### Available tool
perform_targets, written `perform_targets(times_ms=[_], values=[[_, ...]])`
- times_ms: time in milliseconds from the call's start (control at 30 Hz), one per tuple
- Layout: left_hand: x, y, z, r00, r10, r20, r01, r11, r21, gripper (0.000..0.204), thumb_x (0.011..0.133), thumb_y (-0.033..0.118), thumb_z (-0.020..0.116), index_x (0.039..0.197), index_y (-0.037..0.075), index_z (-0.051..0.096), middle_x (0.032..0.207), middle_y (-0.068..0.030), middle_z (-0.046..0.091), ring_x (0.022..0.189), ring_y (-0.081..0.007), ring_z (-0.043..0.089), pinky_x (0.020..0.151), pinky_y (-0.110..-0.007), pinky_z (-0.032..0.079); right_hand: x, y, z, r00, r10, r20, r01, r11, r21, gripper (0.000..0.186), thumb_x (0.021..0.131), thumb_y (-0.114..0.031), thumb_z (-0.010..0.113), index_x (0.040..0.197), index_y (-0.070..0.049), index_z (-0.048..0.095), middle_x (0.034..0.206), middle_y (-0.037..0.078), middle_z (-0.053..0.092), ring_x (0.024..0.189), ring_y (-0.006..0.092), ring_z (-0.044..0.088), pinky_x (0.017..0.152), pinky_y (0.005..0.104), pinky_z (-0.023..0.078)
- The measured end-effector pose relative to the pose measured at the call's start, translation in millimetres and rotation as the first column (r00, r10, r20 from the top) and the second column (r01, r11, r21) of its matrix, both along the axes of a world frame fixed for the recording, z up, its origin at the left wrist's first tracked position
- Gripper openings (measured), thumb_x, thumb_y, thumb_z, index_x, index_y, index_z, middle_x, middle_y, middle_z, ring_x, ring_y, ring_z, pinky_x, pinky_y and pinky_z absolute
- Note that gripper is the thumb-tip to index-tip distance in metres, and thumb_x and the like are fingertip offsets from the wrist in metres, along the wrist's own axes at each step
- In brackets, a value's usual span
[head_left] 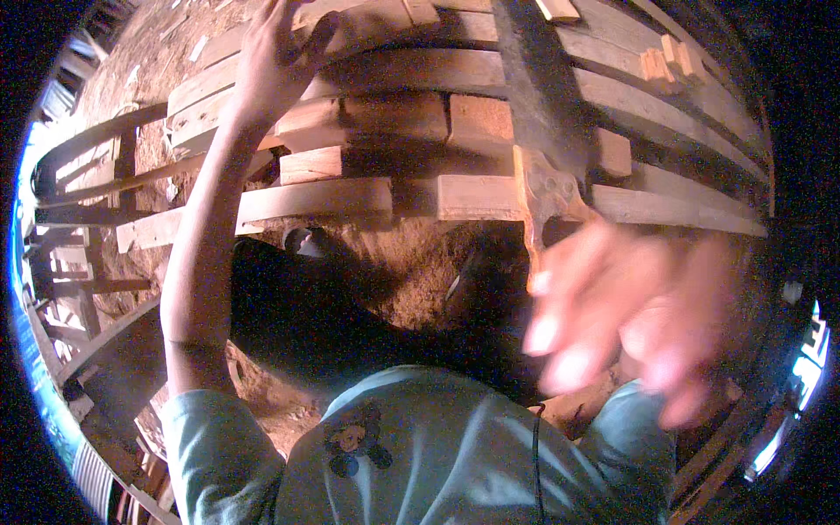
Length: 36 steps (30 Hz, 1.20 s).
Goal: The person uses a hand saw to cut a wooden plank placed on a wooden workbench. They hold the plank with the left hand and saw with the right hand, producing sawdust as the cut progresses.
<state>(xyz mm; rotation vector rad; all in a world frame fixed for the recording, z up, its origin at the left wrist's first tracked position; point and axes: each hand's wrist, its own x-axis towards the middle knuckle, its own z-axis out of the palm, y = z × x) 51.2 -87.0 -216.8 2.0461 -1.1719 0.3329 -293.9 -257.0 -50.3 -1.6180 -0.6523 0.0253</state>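
Note:
My right hand [630, 306], smeared by motion, is closed around the worn wooden handle of a handsaw [544, 194]. The saw's broad dark blade points away from me, across the wooden slats. Toward the upper edge, my left hand [284, 44] holds a wooden board [372, 16], thumb apart from the fingers. Its fingertips are partly cut off by the picture's edge. Below the blade and beside it lie short blocks of wood [479, 118].
A slatted wooden platform [455, 72] spans the space before me. Small wood offcuts [669, 66] lie on it at the far right. Another short block [311, 164] sits near its front slat [315, 203]. Bare brown ground [411, 271] shows below, and a wooden frame [96, 192] stands at left.

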Motion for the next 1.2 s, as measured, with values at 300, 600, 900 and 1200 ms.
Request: perform_targets(times_ms=[300,600,900,1200], values=[[-35,10,40,0.994,-0.046,-0.098,0.042,0.998,-0.042,0.032,0.096,0.017,0.068,0.124,0.0,0.062,0.122,-0.0206,0.066,0.116,-0.0364,0.063,0.099,-0.041,0.048,-53,30,-6,0.917,-0.399,-0.012,0.395,0.904,0.162,0.017,0.098,-0.028,0.061,0.096,-0.012,0.055,0.094,0.015,0.071,0.104,0.0396,0.062,0.091,0.0459,0.05],[-18,17,25,1.0,-0.006,0.019,0.008,0.992,-0.125,0.035,0.097,0.028,0.072,0.123,0.006,0.066,0.12,-0.014,0.072,0.115,-0.0323,0.066,0.101,-0.044,0.05,-115,48,-15,0.719,-0.691,0.068,0.653,0.706,0.275,0.013,0.095,-0.022,0.064,0.097,-0.011,0.056,0.095,0.013,0.07,0.102,0.0364,0.062,0.091,0.0448,0.05],[-20,19,34,0.998,0.033,-0.046,-0.04,0.987,-0.158,0.036,0.097,0.025,0.073,0.127,0.006,0.064,0.125,-0.0134,0.069,0.119,-0.0285,0.065,0.1,-0.043,0.051,-140,44,-20,0.613,-0.783,0.106,0.732,0.613,0.296,0.012,0.092,-0.016,0.066,0.098,-0.01,0.058,0.095,0.012,0.069,0.1,0.0332,0.063,0.091,0.0437,0.05],[-30,3,37,0.996,-0.071,-0.048,0.062,0.984,-0.169,0.035,0.093,0.017,0.071,0.122,0.002,0.059,0.113,-0.0176,0.067,0.11,-0.0372,0.064,0.096,-0.046,0.049,-158,40,-31,0.521,-0.848,0.098,0.809,0.527,0.26,0.014,0.089,-0.01,0.069,0.099,-0.009,0.06,0.096,0.011,0.068,0.098,0.03,0.063,0.09,0.0426,0.05]])
